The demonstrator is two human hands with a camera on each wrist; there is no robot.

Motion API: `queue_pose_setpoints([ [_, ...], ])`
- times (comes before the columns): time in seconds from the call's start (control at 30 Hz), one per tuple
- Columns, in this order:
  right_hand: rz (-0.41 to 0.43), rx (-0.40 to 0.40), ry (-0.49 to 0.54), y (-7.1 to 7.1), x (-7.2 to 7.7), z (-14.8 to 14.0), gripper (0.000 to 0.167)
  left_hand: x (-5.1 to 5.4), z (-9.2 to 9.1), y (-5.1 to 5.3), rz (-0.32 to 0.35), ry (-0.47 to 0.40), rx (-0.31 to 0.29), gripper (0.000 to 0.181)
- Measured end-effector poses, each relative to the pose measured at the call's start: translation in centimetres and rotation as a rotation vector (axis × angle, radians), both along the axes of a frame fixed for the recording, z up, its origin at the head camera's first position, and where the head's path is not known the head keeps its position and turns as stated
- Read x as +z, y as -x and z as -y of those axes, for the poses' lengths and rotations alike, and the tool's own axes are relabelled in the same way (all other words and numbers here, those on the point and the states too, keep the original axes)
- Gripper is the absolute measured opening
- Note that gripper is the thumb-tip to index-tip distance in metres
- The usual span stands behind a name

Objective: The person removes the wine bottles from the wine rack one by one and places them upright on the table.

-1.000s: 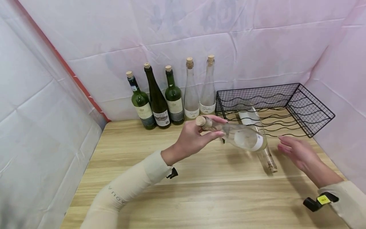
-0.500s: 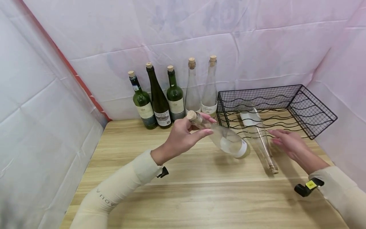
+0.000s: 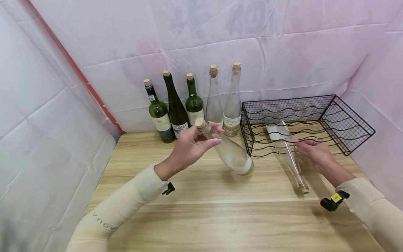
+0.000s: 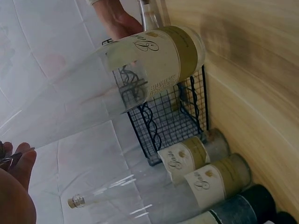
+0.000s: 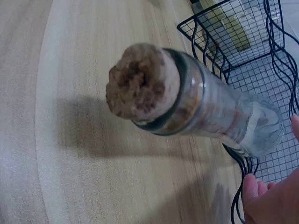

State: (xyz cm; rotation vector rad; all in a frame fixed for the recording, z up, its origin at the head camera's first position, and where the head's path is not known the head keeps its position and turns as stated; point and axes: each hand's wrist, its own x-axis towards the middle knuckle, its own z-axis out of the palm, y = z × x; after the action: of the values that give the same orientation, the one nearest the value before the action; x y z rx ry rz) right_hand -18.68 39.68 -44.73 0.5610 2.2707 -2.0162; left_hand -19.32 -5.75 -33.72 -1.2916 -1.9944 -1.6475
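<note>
My left hand (image 3: 190, 144) pinches a clear corked wine bottle (image 3: 232, 154) by its neck. That bottle slants over the table, base down to the right, and its cream and gold label (image 4: 161, 60) shows in the left wrist view. A second clear bottle (image 3: 288, 154) lies in the black wire wine rack (image 3: 248, 136), its corked neck (image 5: 184, 93) sticking out toward me. Beside this bottle is my right hand (image 3: 318, 156), fingers loosely extended at the rack's front. Whether the fingertips touch bottle or rack I cannot tell.
Left of the rack, along the back wall, stand three green bottles (image 3: 160, 117) and two clear bottles (image 3: 232, 120), all corked. White sheets (image 3: 201, 31) enclose the wooden table (image 3: 201, 217) at the back and sides.
The left hand has carried its bottle leftward, away from the rack, and the bottle tilts more steeply. My right hand has moved left, closer to the bottle in the rack.
</note>
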Motion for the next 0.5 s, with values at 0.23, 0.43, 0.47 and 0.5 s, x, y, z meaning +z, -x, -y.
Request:
queue_pose_setpoints([
  [0.23,-0.058,-0.049,0.266,0.7,-0.2,0.2,0.018,0.1,1.4,0.5,-0.033,0.041,0.055,0.036],
  [0.43,-0.109,-0.005,0.330,1.3,-1.0,-0.2,0.021,0.4,2.4,0.9,-0.048,0.071,0.069,0.034],
  [0.47,-0.117,0.007,0.324,1.4,-1.1,-0.3,0.022,0.5,2.5,1.0,-0.050,0.076,0.072,0.034],
  [0.5,-0.123,0.018,0.317,1.5,-1.2,-0.4,0.022,0.6,2.7,1.1,-0.053,0.084,0.080,0.034],
])
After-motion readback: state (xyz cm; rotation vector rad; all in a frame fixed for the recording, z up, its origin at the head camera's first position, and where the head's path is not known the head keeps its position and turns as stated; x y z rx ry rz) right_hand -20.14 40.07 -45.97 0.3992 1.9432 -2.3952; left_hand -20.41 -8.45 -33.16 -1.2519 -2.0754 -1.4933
